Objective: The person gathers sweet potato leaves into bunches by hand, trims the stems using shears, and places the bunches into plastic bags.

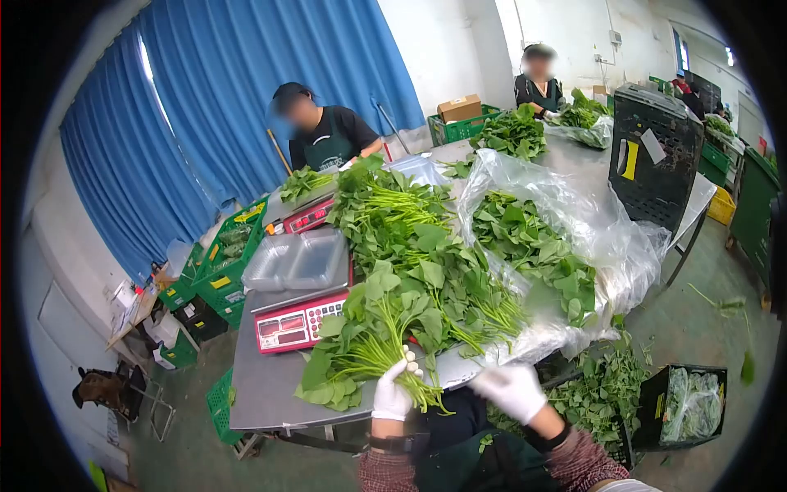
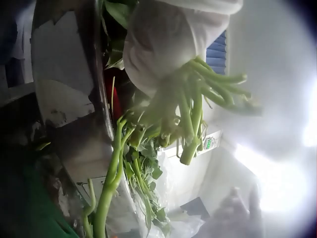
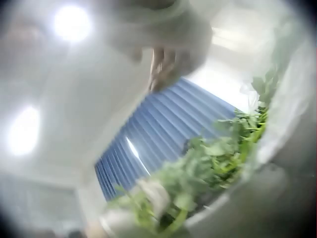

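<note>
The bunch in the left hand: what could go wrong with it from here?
The bunch could shed stems: their ends fan out unevenly beyond the left hand. Anything that slips may fall off, since the hand is near the front edge of the table. Leaves beside the scale might press on it.

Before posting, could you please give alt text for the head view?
A person's gloved left grip holds leafy greens by their stems at a metal table; the right grip is blurred. Heaped greens and a red scale lie beyond.

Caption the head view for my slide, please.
A gloved left hand grips leafy green stems beside a red-and-white scale.
</note>
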Motion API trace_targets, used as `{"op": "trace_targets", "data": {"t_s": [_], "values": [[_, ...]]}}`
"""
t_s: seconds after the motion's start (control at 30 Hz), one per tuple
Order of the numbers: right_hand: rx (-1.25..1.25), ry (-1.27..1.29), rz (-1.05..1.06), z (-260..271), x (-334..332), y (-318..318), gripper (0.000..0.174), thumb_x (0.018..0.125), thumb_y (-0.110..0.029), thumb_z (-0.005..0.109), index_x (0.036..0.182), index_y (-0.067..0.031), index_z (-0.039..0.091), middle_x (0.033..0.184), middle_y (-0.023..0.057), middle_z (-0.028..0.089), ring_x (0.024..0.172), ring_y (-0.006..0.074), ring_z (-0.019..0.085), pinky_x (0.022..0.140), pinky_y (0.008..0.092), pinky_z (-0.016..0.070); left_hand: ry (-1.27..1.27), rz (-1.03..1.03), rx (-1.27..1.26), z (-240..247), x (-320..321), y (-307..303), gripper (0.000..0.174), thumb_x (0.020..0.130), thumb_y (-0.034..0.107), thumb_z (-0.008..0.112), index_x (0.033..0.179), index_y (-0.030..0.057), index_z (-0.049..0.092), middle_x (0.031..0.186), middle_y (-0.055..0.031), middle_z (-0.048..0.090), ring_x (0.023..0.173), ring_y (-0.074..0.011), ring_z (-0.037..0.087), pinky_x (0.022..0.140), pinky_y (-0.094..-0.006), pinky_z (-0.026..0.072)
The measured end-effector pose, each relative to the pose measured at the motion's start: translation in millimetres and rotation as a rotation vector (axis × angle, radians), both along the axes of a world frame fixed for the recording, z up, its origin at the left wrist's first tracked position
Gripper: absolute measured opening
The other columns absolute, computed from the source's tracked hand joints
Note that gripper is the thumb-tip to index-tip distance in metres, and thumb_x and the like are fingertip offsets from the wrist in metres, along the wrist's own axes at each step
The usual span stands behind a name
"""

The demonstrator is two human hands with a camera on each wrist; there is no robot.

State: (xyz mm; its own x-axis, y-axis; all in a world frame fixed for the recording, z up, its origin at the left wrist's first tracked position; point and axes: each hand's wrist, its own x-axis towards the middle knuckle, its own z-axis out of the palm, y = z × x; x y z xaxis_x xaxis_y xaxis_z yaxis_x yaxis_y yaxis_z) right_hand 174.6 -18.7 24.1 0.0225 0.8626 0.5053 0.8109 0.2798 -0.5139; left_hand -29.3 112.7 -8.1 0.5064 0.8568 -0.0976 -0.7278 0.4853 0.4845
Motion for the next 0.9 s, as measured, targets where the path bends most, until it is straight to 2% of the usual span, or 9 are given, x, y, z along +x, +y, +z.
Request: {"op": "trace_targets", "data": {"t_s": [0.07, 0.1, 0.2, 0.3, 0.4, 0.5, 0.63, 0.83, 0.9], "values": [[-0.343, -0.012, -0.078, -30.3, -36.4, 10.5, 0.046, 0.078, -0.058, 0.054, 0.074, -0.0150, 0.070, 0.059, 0.0059, 0.063, 0.058, 0.0233, 0.063, 0.059, 0.0328, 0.0501, -0.026, 0.020, -0.050, -0.3, -2.0, -1.4, 0.028, 0.082, 0.000, 0.058, 0.109, 0.0031, 0.052, 0.089, -0.0044, 0.055, 0.071, -0.0121, 0.051, 0.067, -0.0281, 0.0450], [-0.523, -0.026, -0.024, -31.4, -45.6, 14.6, 0.049, 0.077, -0.060, 0.054, 0.079, -0.0141, 0.071, 0.064, 0.0063, 0.065, 0.060, 0.0224, 0.064, 0.060, 0.0326, 0.0504, -0.026, 0.027, -0.044, -1.9, -4.6, -0.8, 0.028, 0.082, 0.000, 0.058, 0.109, 0.0031, 0.052, 0.089, -0.0044, 0.055, 0.071, -0.0121, 0.051, 0.067, -0.0281, 0.0450], [-0.469, 0.216, -0.020, -52.2, -60.6, 23.3, 0.047, 0.077, -0.057, 0.058, 0.084, -0.0120, 0.070, 0.068, 0.0058, 0.066, 0.064, 0.0199, 0.065, 0.062, 0.0308, 0.0507, 0.155, 0.109, -0.096, 7.5, -10.3, -7.1, 0.023, 0.079, -0.001, 0.064, 0.100, 0.0052, 0.057, 0.077, 0.0009, 0.054, 0.057, -0.0094, 0.049, 0.056, -0.0265, 0.0435], [-0.476, 0.484, 0.093, -57.1, -60.2, 27.6, 0.035, 0.080, -0.041, 0.063, 0.089, -0.0068, 0.069, 0.072, 0.0053, 0.068, 0.065, 0.0149, 0.065, 0.062, 0.0266, 0.0504, 0.241, 0.108, -0.015, 15.8, -20.1, -13.8, 0.024, 0.083, 0.005, 0.060, 0.106, 0.0067, 0.053, 0.083, -0.0012, 0.057, 0.059, -0.0078, 0.048, 0.059, -0.0245, 0.0445], [-0.425, 1.158, 0.236, -32.2, -47.1, 22.5, 0.016, 0.085, -0.012, 0.058, 0.088, 0.0021, 0.067, 0.077, 0.0079, 0.067, 0.067, 0.0108, 0.062, 0.064, 0.0216, 0.0486, 0.212, 0.271, -0.044, 35.2, -25.5, -23.0, 0.022, 0.079, 0.001, 0.062, 0.100, 0.0034, 0.057, 0.076, -0.0011, 0.056, 0.057, -0.0101, 0.049, 0.055, -0.0252, 0.0420], [-0.428, 1.420, 0.315, -16.8, -25.4, 22.2, 0.026, 0.091, -0.021, 0.051, 0.101, -0.0002, 0.063, 0.084, 0.0092, 0.067, 0.073, 0.0127, 0.064, 0.068, 0.0216, 0.0479, 0.223, 0.409, 0.033, 41.2, -31.1, -27.1, 0.022, 0.080, 0.001, 0.060, 0.102, 0.0029, 0.055, 0.078, -0.0032, 0.056, 0.062, -0.0113, 0.052, 0.058, -0.0261, 0.0438], [-0.623, 1.441, 0.264, -38.2, -47.4, 27.1, 0.026, 0.088, -0.018, 0.057, 0.109, -0.0022, 0.056, 0.095, 0.0070, 0.064, 0.080, 0.0128, 0.063, 0.071, 0.0225, 0.0481, 0.248, 0.337, -0.028, 25.0, -25.1, -26.8, 0.023, 0.080, 0.003, 0.061, 0.103, 0.0028, 0.055, 0.081, -0.0043, 0.058, 0.064, -0.0127, 0.054, 0.060, -0.0266, 0.0444], [-0.040, 0.325, -0.047, -50.9, -73.2, 24.4, 0.028, 0.073, -0.021, 0.069, 0.093, -0.0040, 0.060, 0.075, 0.0083, 0.057, 0.070, 0.0205, 0.060, 0.062, 0.0293, 0.0482, 0.438, 0.355, -0.005, -3.5, -22.5, -20.1, 0.024, 0.081, 0.004, 0.062, 0.104, 0.0016, 0.055, 0.093, -0.0113, 0.063, 0.075, -0.0181, 0.061, 0.067, -0.0294, 0.0498], [0.070, 0.267, -0.085, -37.5, -81.1, 28.4, 0.028, 0.070, -0.027, 0.070, 0.085, -0.0055, 0.059, 0.072, 0.0096, 0.054, 0.065, 0.0273, 0.057, 0.059, 0.0336, 0.0474, 0.403, 0.278, 0.030, -7.1, -16.2, -18.5, 0.024, 0.081, 0.003, 0.061, 0.104, 0.0008, 0.053, 0.098, -0.0163, 0.063, 0.085, -0.0237, 0.063, 0.075, -0.0340, 0.0521]]}}
